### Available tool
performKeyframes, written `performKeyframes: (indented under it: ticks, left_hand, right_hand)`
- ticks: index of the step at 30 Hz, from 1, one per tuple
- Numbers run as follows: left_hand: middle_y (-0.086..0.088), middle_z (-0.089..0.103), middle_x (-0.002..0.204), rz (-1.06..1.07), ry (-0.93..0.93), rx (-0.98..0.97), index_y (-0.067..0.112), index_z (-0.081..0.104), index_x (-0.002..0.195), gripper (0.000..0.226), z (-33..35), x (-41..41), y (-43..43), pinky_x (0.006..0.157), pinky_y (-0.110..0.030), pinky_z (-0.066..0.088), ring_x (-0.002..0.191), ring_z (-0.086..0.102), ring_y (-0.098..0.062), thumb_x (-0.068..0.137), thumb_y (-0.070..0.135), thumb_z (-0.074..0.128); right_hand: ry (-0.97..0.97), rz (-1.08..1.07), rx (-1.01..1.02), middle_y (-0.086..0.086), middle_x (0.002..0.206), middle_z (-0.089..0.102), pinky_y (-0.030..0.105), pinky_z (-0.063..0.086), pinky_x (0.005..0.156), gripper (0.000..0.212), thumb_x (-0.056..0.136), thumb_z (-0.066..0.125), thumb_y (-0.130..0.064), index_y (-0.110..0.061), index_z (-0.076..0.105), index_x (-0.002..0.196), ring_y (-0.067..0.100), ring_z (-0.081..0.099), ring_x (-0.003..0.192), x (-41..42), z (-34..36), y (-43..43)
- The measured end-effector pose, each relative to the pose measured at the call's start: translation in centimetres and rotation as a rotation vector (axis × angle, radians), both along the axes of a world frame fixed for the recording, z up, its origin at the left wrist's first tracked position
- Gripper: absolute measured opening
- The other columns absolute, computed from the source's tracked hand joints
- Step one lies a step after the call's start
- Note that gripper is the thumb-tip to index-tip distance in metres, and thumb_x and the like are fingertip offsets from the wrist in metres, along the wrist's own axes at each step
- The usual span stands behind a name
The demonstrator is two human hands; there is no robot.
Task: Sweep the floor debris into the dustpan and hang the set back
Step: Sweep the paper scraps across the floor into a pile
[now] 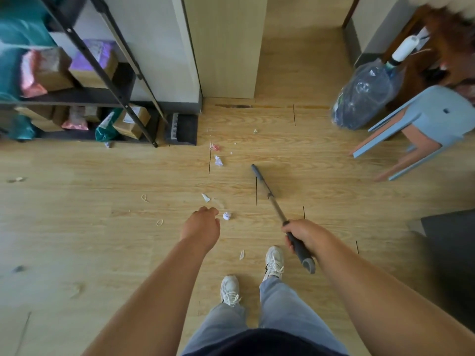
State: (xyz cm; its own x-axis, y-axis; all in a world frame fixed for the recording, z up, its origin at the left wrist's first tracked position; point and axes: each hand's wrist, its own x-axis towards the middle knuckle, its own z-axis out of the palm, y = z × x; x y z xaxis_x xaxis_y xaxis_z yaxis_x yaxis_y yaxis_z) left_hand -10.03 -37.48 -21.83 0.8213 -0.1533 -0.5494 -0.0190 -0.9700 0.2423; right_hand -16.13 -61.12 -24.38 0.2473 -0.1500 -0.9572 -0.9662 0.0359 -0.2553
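My right hand (302, 238) grips the grey grip of a long broom handle (272, 199). The pole slants up and left to a dark tip above the wooden floor (102, 253); no bristles show. My left hand (201, 226) hovers loosely curled and holds nothing, just left of a crumpled paper ball (226, 216). More scraps lie ahead: a white piece (205, 197), a pale purple piece (218, 160), a pink bit (215, 147) and a shred (241, 254) by my shoe. A dark dustpan (183, 129) with a comb edge stands by the shelf's foot.
A black metal shelf (123, 98) with boxes and parcels fills the left. Two rubber bands (159, 222) lie on the floor left of my hand. A blue stool (424, 124) and a filled plastic bag (365, 96) stand at right. A dark object (449, 240) sits at the right edge.
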Motion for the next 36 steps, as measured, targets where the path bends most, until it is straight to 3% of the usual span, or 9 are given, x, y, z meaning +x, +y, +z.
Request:
performKeyframes:
  ticks: [3,7,12,14,18,27,32,36]
  left_hand:
    - [-0.002,0.049,0.135,-0.008,-0.010,-0.005,0.022,0.048,0.137,0.037,0.3,0.1,1.0,0.094,-0.036,0.044,0.123,0.049,-0.022,0.101,0.027,0.040]
    - [-0.002,0.049,0.135,-0.006,-0.024,-0.011,0.022,0.048,0.138,0.038,0.7,0.8,2.0,0.094,-0.036,0.043,0.124,0.048,-0.022,0.101,0.026,0.039]
    - [-0.004,0.050,0.135,-0.009,-0.052,-0.028,0.020,0.047,0.138,0.038,1.1,2.9,1.6,0.095,-0.037,0.044,0.123,0.048,-0.024,0.101,0.025,0.040]
    - [-0.004,0.051,0.134,-0.014,-0.062,-0.039,0.020,0.047,0.138,0.038,1.2,3.7,1.0,0.095,-0.038,0.045,0.123,0.048,-0.024,0.101,0.025,0.040]
    - [-0.002,0.052,0.132,0.008,-0.077,-0.043,0.021,0.048,0.136,0.037,0.9,6.2,-1.1,0.095,-0.038,0.046,0.122,0.049,-0.023,0.100,0.024,0.040]
    - [-0.001,0.051,0.135,0.194,-0.048,0.008,0.022,0.047,0.137,0.038,-0.2,14.5,-10.2,0.097,-0.039,0.045,0.124,0.048,-0.023,0.100,0.023,0.039]
    - [-0.002,0.052,0.133,0.278,-0.039,0.013,0.022,0.049,0.136,0.037,-0.4,16.7,-13.8,0.094,-0.039,0.047,0.122,0.048,-0.024,0.100,0.022,0.038]
    - [-0.002,0.052,0.133,0.284,-0.042,0.031,0.022,0.048,0.137,0.038,-0.3,17.4,-15.7,0.094,-0.039,0.047,0.123,0.048,-0.023,0.100,0.023,0.038]
  right_hand:
    - [0.044,0.094,-0.018,0.009,0.050,0.047,0.021,0.040,0.040,0.017,0.096,0.044,-0.008,-0.006,0.048,0.080,0.018,0.044,0.032,0.4,0.0,1.6]
    - [0.086,0.068,0.019,0.007,0.051,0.044,0.014,0.038,0.033,0.005,0.096,0.044,-0.007,-0.006,0.048,0.093,0.012,0.040,0.022,1.2,0.8,3.7]
    - [-0.058,0.005,0.055,0.007,0.057,0.045,0.014,0.036,0.035,0.014,0.094,0.048,-0.006,-0.009,0.054,0.106,0.011,0.043,0.031,3.2,2.7,3.1]
    - [-0.104,0.022,0.019,0.008,0.058,0.047,0.017,0.036,0.038,0.004,0.095,0.050,-0.008,-0.007,0.054,0.096,0.015,0.042,0.039,4.3,3.3,2.3]
    - [-0.173,0.066,-0.061,0.012,0.057,0.047,0.025,0.036,0.043,0.014,0.095,0.050,-0.008,-0.003,0.051,0.082,0.021,0.042,0.045,8.3,3.1,-0.9]
    - [-0.123,0.132,-0.232,0.012,0.060,0.053,0.030,0.041,0.047,0.019,0.098,0.043,-0.012,0.002,0.055,0.095,0.023,0.046,0.049,23.3,1.6,-13.8]
    - [-0.067,0.253,-0.266,0.013,0.059,0.052,0.035,0.042,0.054,0.035,0.101,0.043,-0.014,0.000,0.054,0.071,0.025,0.046,0.051,29.1,0.1,-17.3]
    - [-0.017,0.352,-0.240,0.014,0.061,0.052,0.037,0.044,0.060,0.037,0.100,0.043,-0.016,0.000,0.053,0.069,0.025,0.048,0.053,30.2,-1.7,-16.5]
